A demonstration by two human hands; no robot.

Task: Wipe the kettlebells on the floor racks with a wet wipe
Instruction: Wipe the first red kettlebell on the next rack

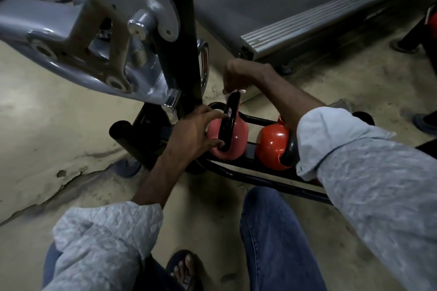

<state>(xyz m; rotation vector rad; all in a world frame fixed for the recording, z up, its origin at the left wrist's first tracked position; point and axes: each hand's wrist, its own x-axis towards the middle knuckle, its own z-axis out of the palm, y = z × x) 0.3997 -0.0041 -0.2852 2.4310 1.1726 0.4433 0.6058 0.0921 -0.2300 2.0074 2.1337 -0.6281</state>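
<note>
A pink kettlebell (238, 139) with a black handle sits at the left end of a low black floor rack (260, 178). My left hand (192, 133) grips its body and the lower part of the handle, fingers curled round it. My right hand (238, 75) reaches over from the right and pinches a white wet wipe (236, 92) against the top of the handle. An orange-red kettlebell (270, 146) stands right beside it on the rack, its black handle partly hidden under my right forearm.
A grey exercise machine (99, 38) with a black upright looms close on the left. A treadmill deck (319, 7) lies behind the rack. My knees and a sandalled foot (183, 269) are below. Cracked concrete floor (47, 149) spreads left. Another person's foot (425, 123) shows at the right edge.
</note>
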